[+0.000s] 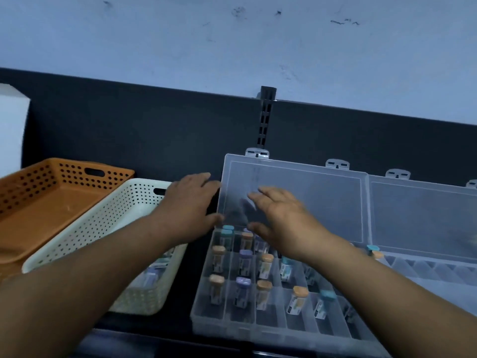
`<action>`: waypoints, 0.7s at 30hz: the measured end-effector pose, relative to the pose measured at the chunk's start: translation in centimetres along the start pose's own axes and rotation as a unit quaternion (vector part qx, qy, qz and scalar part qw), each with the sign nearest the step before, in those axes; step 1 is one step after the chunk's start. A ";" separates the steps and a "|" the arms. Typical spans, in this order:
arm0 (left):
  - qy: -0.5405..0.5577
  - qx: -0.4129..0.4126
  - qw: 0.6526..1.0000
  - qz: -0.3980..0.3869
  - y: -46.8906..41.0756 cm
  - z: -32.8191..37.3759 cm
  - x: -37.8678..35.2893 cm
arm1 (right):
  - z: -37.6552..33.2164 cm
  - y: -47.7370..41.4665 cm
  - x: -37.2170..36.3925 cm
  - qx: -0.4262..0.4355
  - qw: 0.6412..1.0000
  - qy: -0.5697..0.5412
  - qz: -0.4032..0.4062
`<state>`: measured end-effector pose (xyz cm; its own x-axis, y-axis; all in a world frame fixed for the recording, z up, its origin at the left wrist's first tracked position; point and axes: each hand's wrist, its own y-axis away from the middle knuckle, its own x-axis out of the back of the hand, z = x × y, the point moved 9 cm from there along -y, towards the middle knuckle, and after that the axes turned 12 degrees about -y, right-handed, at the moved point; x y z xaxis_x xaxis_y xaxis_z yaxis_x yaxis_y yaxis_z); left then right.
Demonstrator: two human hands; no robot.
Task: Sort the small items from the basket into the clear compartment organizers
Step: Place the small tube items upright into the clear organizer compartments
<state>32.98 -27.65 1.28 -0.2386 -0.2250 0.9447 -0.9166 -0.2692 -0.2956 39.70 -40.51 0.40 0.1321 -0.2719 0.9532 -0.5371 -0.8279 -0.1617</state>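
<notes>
The left grip [191, 210] is wide, fingers stretched out and holding nothing, at the left edge of the raised lid [322, 197] of the near clear organizer [224, 324]; blur hides whether it touches that edge; the right grip [284, 223] is wide too, fingers spread and empty, in front of the lid and over the far compartments. The lid leans back against the dark back panel [129, 130]; the compartments hold small vials [263, 264] with orange, purple and teal caps. Just left on the dark surface [191, 267] stands the white basket [103, 228] with more vials in it, partly hidden by the left forearm; an orange basket [38, 202] sits beyond it. A second organizer [438, 270] lies to the right, lid up.
</notes>
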 end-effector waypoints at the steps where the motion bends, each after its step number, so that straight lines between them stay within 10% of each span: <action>1: -0.006 0.015 1.000 -0.009 0.5 -1.4 -0.1 | -0.8 -0.4 -0.3 0.003 1.000 0.000 -0.008; 21: -0.024 0.118 0.988 -0.095 8.9 -16.6 -4.8 | -16.0 -8.1 -11.4 0.104 0.957 0.063 -0.262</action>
<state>20.60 -13.43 -3.51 -0.0481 -0.1920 0.9802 -0.8417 -0.5206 -0.1433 29.28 -22.85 -5.05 0.2300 0.2573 0.9385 -0.2453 -0.9179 0.3118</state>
